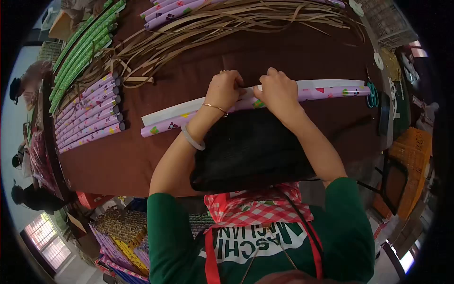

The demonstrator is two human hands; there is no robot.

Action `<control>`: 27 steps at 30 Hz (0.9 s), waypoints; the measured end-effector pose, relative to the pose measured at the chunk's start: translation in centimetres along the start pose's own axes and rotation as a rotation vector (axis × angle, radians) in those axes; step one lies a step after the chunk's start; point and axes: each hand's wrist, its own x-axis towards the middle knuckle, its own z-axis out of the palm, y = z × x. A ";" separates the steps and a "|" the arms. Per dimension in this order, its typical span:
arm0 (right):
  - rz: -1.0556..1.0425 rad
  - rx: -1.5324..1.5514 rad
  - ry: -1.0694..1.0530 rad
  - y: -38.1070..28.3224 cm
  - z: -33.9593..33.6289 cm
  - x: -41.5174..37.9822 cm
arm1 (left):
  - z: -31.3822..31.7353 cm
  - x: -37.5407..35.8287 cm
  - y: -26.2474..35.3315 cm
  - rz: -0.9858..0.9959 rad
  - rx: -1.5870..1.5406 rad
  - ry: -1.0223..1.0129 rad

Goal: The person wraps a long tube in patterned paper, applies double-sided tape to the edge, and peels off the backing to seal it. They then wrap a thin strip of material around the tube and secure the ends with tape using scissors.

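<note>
A long roll of glossy purple patterned paper point(163, 127) lies across the brown tabletop point(137, 161) in front of me. Its white edge strip point(175, 111) shows along the far side. My left hand point(224, 90), with a gold bracelet and a pale bangle at the wrist, curls its fingers on the roll near its middle. Just to the right, my right hand point(278, 93) also grips the roll, thumb towards the left hand. The fingertips are partly hidden. Below the hands, a black cloth-like piece point(250, 149) covers the table's near edge.
Teal-handled scissors point(372, 96) lie by the roll's right end. Several purple rolls point(90, 113) are lined up at left, with green rolls point(87, 52) behind. Long brown strips point(227, 33) spread across the back. An orange crate point(411, 156) stands at right; people are at far left.
</note>
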 end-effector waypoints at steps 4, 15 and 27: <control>0.003 0.053 -0.223 1.7 -3.1 0.4 | 0.0 -0.1 0.3 -0.015 -0.013 0.009; 0.278 0.582 -0.314 16.4 -7.6 -2.4 | -0.4 -0.5 1.1 -0.070 -0.081 0.014; 0.288 0.257 -0.075 22.7 -6.1 -4.3 | -0.8 -1.2 1.4 -0.079 -0.006 0.003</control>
